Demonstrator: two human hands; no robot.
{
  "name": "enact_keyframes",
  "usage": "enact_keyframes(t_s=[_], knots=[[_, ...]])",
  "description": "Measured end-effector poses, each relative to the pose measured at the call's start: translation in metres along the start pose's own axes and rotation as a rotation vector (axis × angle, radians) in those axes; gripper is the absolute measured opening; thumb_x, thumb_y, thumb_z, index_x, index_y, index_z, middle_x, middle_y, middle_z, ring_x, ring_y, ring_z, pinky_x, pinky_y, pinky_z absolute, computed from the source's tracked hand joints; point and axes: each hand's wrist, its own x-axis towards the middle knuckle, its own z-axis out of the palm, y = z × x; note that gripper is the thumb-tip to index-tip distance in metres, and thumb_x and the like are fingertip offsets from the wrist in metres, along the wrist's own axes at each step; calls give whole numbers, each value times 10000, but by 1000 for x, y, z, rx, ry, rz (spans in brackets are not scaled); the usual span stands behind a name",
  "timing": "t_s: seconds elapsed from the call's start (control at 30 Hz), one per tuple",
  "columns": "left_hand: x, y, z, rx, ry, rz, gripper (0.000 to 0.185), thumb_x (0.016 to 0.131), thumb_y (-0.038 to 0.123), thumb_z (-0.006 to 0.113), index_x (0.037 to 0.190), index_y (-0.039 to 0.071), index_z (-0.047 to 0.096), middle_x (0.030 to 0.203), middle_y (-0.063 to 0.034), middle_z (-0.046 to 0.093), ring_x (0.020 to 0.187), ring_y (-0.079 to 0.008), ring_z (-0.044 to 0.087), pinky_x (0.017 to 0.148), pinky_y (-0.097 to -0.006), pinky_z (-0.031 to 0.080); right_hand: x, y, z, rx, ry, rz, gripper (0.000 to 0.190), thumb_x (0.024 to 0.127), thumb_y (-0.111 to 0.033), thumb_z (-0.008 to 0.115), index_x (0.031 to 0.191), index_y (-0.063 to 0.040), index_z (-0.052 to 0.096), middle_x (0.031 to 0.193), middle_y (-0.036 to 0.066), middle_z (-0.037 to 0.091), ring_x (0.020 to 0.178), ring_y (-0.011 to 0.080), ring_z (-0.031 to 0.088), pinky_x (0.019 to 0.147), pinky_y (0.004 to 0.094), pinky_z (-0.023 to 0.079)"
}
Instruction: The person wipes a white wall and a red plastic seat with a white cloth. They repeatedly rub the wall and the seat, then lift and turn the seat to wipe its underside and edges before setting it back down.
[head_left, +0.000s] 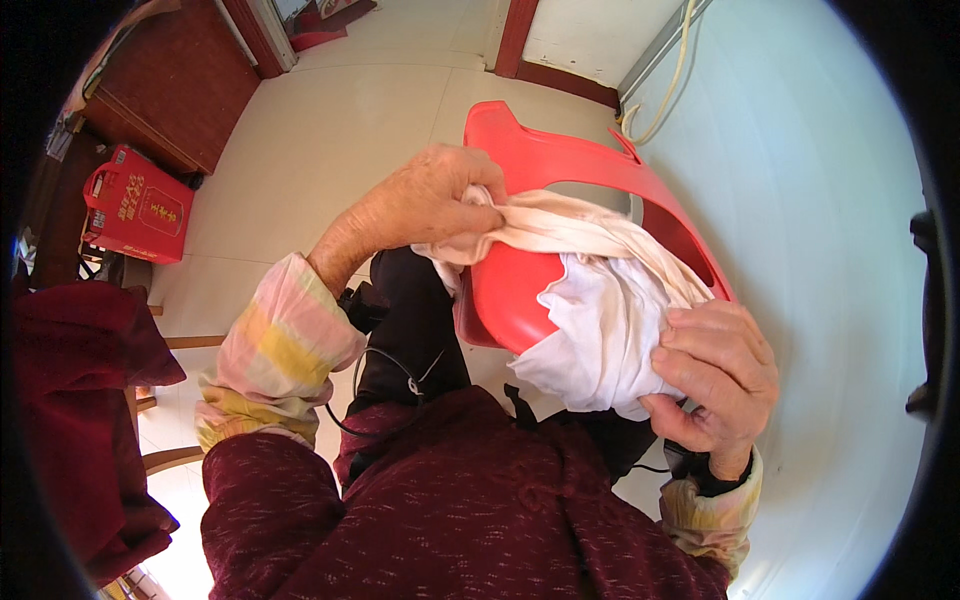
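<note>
A pale pink and white cloth garment (600, 322) lies bunched over the seat of a red plastic chair (517, 292) in front of me. My left hand (442, 199) pinches a gathered part of the cloth between thumb and fingers, above the left side of the seat. At the right edge of the seat, my right hand (716, 375) has its fingertips and thumb on the other end of the fabric. A twisted pinkish strip runs between the hands, and the white part hangs over the front of the seat. The folds hide what lies under the cloth.
A pale blue wall surface (810, 262) rises close on the right, with a cream hose or cable (679, 71) at its top. To the left are a red carton with a handle (146, 206), a brown wooden cabinet (176, 82) and dark red fabric (82, 352). A doorway stands ahead.
</note>
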Motion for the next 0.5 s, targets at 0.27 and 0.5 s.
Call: enact_keyframes(t_s=[0.27,0.5], knots=[[7,-2,-57,-718,541,147,150,841,176,596,908,42,594,841,-28,602,821,-98,571,716,-256,482,2,0,0,4,23,4,265,540,-116,750,791,-70,680,807,56,635,763,247,637,688,375,501],[45,-11,-68,-1380,753,256,64,909,100,540,950,57,563,813,-21,617,683,-113,589,603,-240,492,5,-4,-7,-107,-44,46,252,580,-168,764,807,-87,693,791,52,654,842,251,661,856,484,456]])
